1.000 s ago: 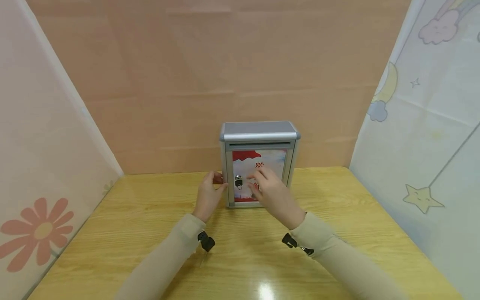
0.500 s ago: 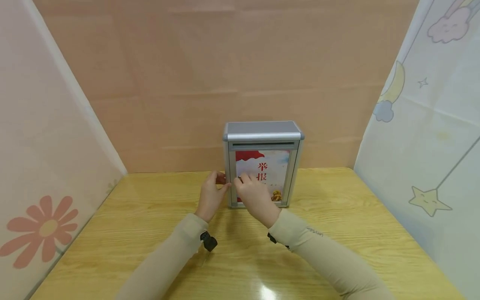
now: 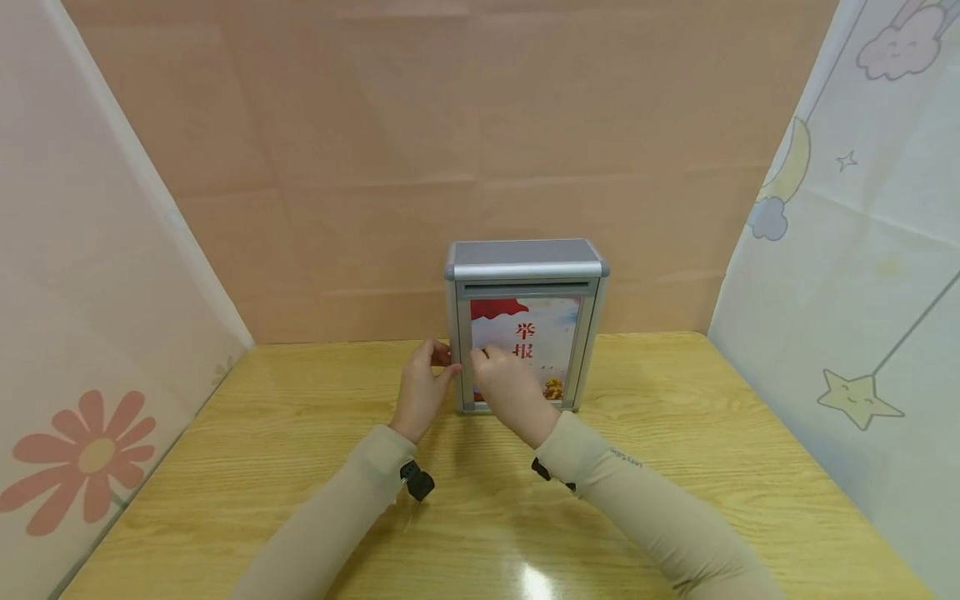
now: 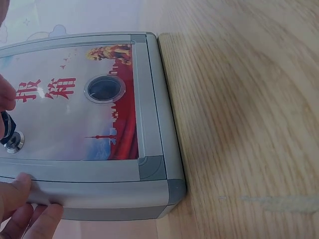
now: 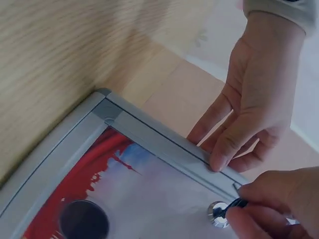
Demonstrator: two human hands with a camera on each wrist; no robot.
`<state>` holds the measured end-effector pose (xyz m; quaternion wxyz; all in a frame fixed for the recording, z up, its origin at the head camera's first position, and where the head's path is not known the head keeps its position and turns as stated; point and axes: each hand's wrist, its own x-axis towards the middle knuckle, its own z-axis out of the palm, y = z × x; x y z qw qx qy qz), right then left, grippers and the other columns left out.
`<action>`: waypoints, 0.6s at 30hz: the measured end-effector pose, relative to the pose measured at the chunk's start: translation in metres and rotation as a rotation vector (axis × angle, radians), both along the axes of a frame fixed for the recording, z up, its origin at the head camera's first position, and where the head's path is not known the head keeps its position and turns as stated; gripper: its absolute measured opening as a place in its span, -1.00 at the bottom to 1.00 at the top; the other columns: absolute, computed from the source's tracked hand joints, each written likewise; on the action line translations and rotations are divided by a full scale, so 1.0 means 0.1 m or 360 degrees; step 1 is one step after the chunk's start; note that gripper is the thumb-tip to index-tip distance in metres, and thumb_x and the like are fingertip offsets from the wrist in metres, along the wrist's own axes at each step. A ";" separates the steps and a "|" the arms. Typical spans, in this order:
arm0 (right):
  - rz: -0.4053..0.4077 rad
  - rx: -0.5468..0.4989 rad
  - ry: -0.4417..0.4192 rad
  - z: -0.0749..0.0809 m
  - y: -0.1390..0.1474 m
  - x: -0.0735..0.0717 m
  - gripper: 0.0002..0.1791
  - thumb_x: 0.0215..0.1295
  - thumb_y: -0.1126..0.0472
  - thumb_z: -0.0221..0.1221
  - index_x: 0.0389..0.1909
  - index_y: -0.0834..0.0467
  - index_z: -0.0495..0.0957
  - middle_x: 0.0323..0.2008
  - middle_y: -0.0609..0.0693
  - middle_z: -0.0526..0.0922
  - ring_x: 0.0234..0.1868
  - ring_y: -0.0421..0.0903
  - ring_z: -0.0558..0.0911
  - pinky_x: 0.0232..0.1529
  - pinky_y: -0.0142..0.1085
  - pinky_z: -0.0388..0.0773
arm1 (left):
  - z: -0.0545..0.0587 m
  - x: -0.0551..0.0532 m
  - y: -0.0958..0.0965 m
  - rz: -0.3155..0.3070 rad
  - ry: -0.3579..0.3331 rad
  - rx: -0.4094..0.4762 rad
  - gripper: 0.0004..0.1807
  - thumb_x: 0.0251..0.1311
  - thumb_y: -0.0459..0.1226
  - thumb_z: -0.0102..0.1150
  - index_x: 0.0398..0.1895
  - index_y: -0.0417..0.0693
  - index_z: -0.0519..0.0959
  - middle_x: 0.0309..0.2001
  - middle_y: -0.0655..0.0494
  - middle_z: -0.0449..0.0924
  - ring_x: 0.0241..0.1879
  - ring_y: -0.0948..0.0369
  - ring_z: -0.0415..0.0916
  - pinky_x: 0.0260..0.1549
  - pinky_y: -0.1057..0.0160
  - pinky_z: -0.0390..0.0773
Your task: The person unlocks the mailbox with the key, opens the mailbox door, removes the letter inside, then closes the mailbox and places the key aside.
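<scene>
A grey metal letter box (image 3: 528, 271) stands upright on the table, its front printed with red characters. My left hand (image 3: 422, 390) holds the box's left side edge, thumb on the front frame and fingers round the side. With thumb and index finger, my right hand (image 3: 516, 393) pinches a black-headed key (image 5: 238, 203) at the round chrome lock (image 5: 218, 213). The key's tip meets the lock face in the right wrist view. In the head view the right hand hides both lock and key. The left wrist view also shows the lock (image 4: 15, 143), beside the right fingertips (image 4: 6, 94).
The wooden table (image 3: 300, 450) carries the box near its back edge, close to the peach backdrop (image 3: 337, 208). Patterned side panels rise at left and right. A mail slot (image 3: 525, 287) runs under the box's lid, and a round dark window (image 4: 104, 89) sits low on its front.
My right hand has moved left across the box front onto the lock, covering the key that hung there. It has barely shifted in the last half second. The left hand stays at the box edge.
</scene>
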<state>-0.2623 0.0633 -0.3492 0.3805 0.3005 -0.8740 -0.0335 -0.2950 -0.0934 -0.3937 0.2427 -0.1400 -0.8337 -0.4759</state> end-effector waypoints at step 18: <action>0.0205 -0.1447 -0.1455 -0.02 0.10 -0.11 -0.84 0.35 0.25 0.18 -0.42 0.20 0.48 -0.56 0.03 0.65 -0.54 -0.02 0.69 -0.46 -0.24 0.65 | 0.00 0.00 0.01 -0.0001 -0.0021 -0.0007 -0.79 0.16 -0.29 0.31 -0.22 -0.10 0.48 -0.23 0.03 0.56 -0.18 0.10 0.58 -0.15 0.09 0.61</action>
